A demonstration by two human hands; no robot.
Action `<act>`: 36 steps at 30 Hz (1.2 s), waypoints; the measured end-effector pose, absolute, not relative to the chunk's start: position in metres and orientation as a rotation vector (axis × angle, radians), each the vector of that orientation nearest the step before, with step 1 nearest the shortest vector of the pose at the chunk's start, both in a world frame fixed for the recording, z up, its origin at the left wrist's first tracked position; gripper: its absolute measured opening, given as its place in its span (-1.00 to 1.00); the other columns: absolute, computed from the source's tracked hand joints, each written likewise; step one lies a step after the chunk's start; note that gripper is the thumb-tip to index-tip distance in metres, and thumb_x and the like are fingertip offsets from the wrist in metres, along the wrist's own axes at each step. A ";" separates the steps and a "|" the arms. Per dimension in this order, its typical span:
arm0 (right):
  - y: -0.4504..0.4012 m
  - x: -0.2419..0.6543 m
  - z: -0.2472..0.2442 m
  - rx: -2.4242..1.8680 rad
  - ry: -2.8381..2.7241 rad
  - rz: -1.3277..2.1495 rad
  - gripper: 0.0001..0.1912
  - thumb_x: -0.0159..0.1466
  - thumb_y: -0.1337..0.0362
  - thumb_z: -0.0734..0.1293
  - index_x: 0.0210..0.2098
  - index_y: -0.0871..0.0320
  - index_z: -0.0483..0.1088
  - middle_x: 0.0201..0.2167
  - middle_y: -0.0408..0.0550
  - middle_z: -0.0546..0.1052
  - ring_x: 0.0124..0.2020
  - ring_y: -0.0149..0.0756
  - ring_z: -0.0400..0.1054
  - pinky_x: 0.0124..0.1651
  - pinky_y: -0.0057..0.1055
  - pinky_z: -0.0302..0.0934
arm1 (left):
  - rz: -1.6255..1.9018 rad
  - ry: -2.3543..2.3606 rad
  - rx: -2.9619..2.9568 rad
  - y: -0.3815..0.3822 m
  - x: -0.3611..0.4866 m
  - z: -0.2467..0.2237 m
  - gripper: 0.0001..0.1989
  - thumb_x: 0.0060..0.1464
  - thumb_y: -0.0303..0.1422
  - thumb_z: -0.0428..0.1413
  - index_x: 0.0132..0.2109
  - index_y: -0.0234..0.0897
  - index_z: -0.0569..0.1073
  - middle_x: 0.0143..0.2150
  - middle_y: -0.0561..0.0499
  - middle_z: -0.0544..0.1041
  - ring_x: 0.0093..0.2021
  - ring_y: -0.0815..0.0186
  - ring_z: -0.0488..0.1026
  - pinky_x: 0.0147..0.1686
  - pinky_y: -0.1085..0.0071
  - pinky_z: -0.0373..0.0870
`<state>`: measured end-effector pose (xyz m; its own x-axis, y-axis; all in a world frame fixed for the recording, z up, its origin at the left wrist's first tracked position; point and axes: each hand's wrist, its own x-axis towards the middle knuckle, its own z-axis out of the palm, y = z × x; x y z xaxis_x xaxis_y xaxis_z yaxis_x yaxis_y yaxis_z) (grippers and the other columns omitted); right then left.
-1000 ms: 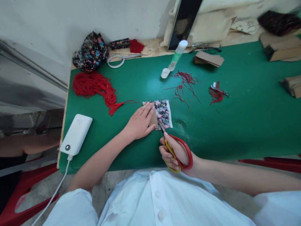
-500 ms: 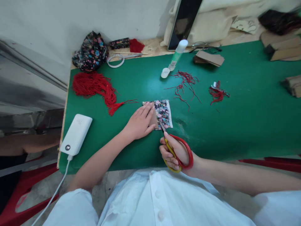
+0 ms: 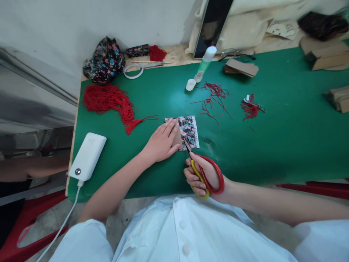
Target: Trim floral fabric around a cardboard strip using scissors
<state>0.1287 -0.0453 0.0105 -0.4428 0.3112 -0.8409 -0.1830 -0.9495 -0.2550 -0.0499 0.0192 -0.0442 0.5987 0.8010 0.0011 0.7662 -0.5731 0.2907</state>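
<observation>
My left hand lies flat with fingers stretched out, pressing a piece of brown cardboard onto a floral fabric piece. The cardboard covers the left part of the fabric, and my palm and fingers hide much of it. My right hand is wrapped round the handles of a pair of scissors, one loop red and the other yellow. Its blades look closed, with the tips over the fabric's lower edge, right beside the cardboard.
A red tassel bundle and a white power bank with a cable lie left. Behind are a glue stick, its cap, loose red threads and stacked cardboard pieces. Bundled floral cloth sits at the back left.
Almost nothing differs. The whole view has shifted very slightly, while both hands, the scissors and the fabric keep their places.
</observation>
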 end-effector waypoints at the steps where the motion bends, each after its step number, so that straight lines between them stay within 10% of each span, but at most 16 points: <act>1: -0.045 0.129 0.011 -1.467 -0.181 2.441 -0.62 0.32 -0.10 0.22 -0.36 0.03 0.07 -0.75 -0.38 0.09 -0.79 -0.51 -0.22 -0.80 -0.64 -0.10 | 0.196 1.284 2.567 0.019 -0.050 -0.044 -0.29 0.29 -0.21 0.00 0.41 -0.60 0.06 0.48 -0.42 0.04 0.49 -0.05 -0.02 0.44 0.08 -0.07; 36: -0.044 0.126 0.016 -1.589 -0.210 2.390 -0.58 0.40 -0.12 0.11 -0.40 0.05 0.05 -0.75 -0.36 0.05 -0.80 -0.51 -0.23 -0.82 -0.65 -0.11 | 0.202 1.277 2.589 0.019 -0.050 -0.046 -0.30 0.30 -0.20 -0.01 0.41 -0.59 0.07 0.48 -0.42 0.04 0.49 -0.05 -0.01 0.44 0.08 -0.05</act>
<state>0.1262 -0.0444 0.0164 -0.3661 0.2960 -0.8823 -0.1377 -0.9549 -0.2632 -0.0504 0.0195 -0.0458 0.6068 0.7947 0.0150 0.7605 -0.5859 0.2799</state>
